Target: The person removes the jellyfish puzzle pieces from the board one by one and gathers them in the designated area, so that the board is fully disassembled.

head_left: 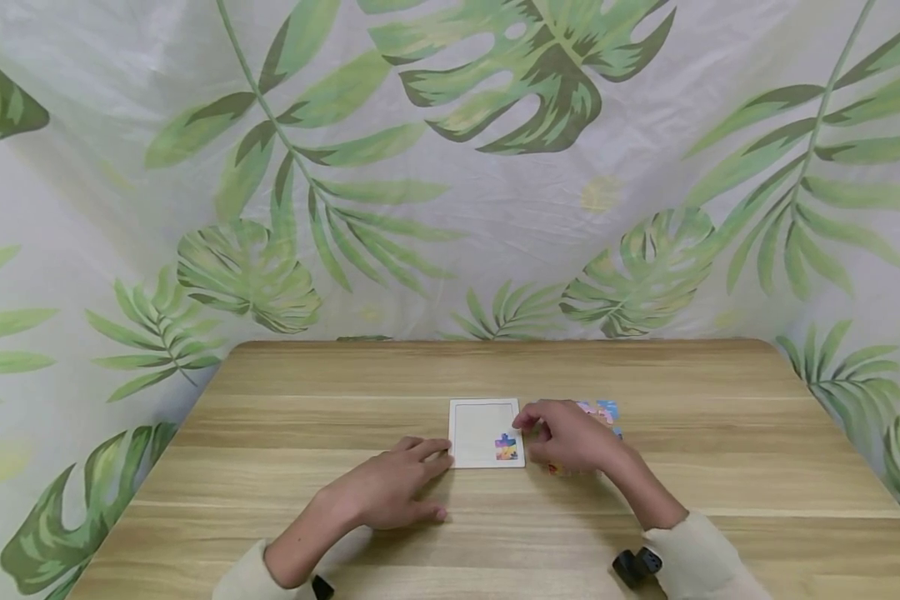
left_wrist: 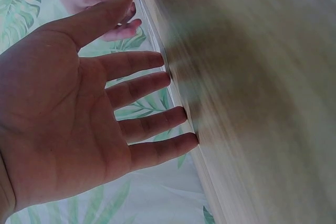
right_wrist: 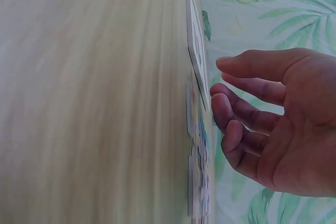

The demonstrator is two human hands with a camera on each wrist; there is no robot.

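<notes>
A white puzzle tray [head_left: 474,425] lies flat near the middle of the table. In its lower right corner sits one colourful puzzle piece [head_left: 506,448]. My left hand [head_left: 390,492] touches the tray's left edge with its fingertips; the left wrist view shows the fingers [left_wrist: 144,127] straight and spread, nothing held. Over the tray's right edge hovers my right hand [head_left: 573,437], its fingers loosely bent with nothing visible between them in the right wrist view. Beneath and beyond it lie several loose puzzle pieces [head_left: 605,411], partly hidden by the hand. Seen edge-on, these pieces [right_wrist: 197,182] lie close beside the tray.
The wood-grain table [head_left: 330,375] extends around the tray on every side. Behind it hangs a pale curtain [head_left: 495,217] printed with green leaves. A small black device [head_left: 636,567] is at the right sleeve cuff.
</notes>
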